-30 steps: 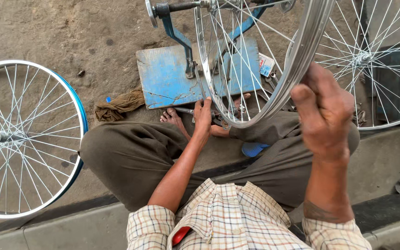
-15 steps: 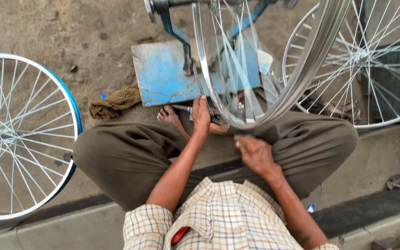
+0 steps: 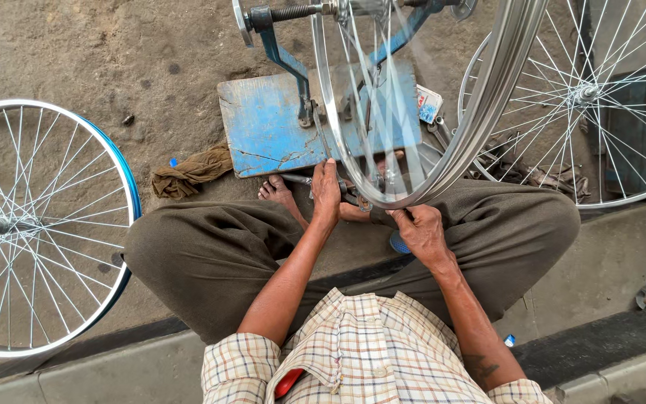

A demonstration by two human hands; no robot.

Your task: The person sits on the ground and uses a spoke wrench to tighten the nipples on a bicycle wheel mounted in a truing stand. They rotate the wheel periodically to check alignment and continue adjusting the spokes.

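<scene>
The right hand point(image 3: 420, 233) has come down from the upper rim to the lowest arc of the silver bicycle wheel point(image 3: 443, 150), which stands upright in a blue truing stand point(image 3: 285, 123) on the ground before the seated person. Its fingers curl shut around the rim's underside; the left hand point(image 3: 327, 193) lies beside it, fingers pressed together over a small tool at the spokes. The work looks like spoke adjustment, and the next move would seem to call for a steady rim and a careful turn. A brown rag point(image 3: 188, 172) lies left of the stand; two more wheels point(image 3: 46, 224) point(image 3: 607, 112) flank it.
</scene>
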